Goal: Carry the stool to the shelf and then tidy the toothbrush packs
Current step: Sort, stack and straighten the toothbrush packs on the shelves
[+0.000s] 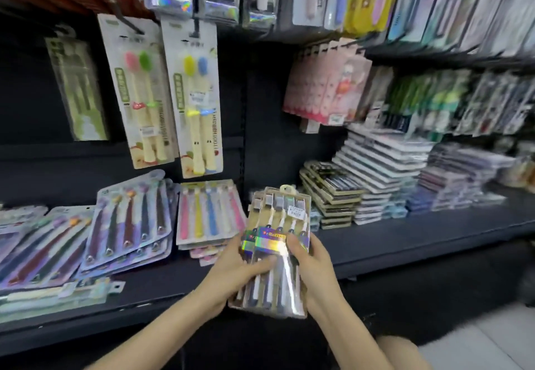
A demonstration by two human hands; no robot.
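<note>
Both hands grip a small bundle of toothbrush packs (278, 225), held upright in the air just in front of the dark shelf (405, 242). The left hand (231, 274) curls round the bundle's left side and reaches onto the clear front. The right hand (314, 268) wraps the right edge, its thumb up by the holographic band. How many packs make up the bundle is hard to tell through the blur, probably several. No stool shows, so I judge the carrying done and the tidying under way.

To do this step well, square the bundle first: tap its bottom edges level on the shelf board, hang-tabs all one way, fronts facing out. Then lay it on the bare stretch directly behind it, between the pink, yellow and blue packs (208, 216) on the left and the leaning gold-edged stack (330, 193) on the right, nudging neither. The fanned purple packs (130, 219) further left look slumped and would want the same squaring. Slick plastic fronts may slide, so hold both sides firmly until the bundle rests flat.
</note>
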